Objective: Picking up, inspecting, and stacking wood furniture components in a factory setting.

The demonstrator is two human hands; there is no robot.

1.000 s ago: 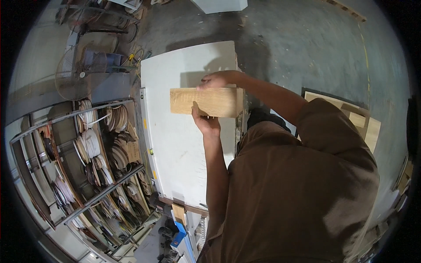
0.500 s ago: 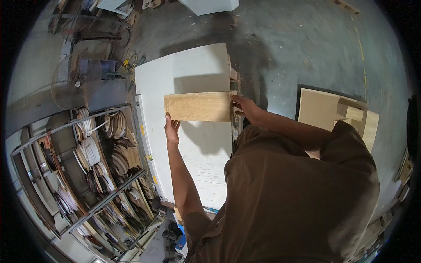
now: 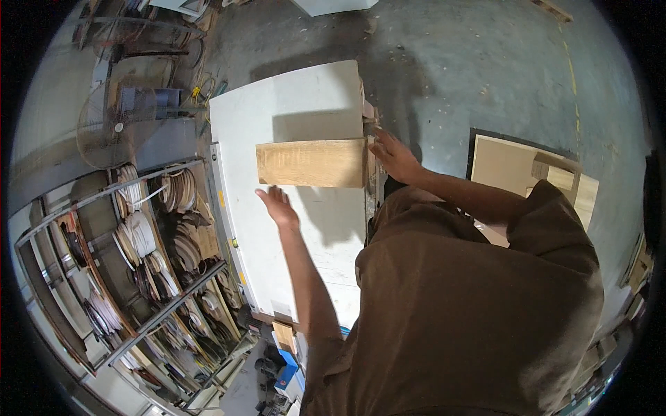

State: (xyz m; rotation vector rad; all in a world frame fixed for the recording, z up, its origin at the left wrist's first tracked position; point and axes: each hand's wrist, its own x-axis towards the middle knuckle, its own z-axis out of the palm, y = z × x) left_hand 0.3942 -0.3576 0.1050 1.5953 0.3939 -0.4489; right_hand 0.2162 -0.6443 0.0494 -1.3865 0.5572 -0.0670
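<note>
A light wood-grain board or box-like panel [image 3: 310, 164] rests on the white tabletop [image 3: 305, 90], its long side running left to right. Just below its near left part is my left hand [image 3: 280, 206], fingers apart and thumb stuck out, holding nothing. Beyond the right end of the panel my right hand [image 3: 395, 157] is raised beside the table's edge, fingers stretched and nothing in them. I cannot tell whether the right fingertips brush the edge. What lies beneath the panel is hidden.
Left of the table, a rack [image 3: 118, 277] holds several coils of edge strip. A spirit level [image 3: 220, 197] lies along the table's left edge, and a fan [image 3: 118, 127] stands behind the rack. Flat panels [image 3: 499, 166] lie at the right. Cartons and a blue box [image 3: 285, 376] are near my left elbow.
Both hands have let go of the wood-grain panel. My left hand has drawn slightly toward me and opened; the right has moved off the panel's right end.
</note>
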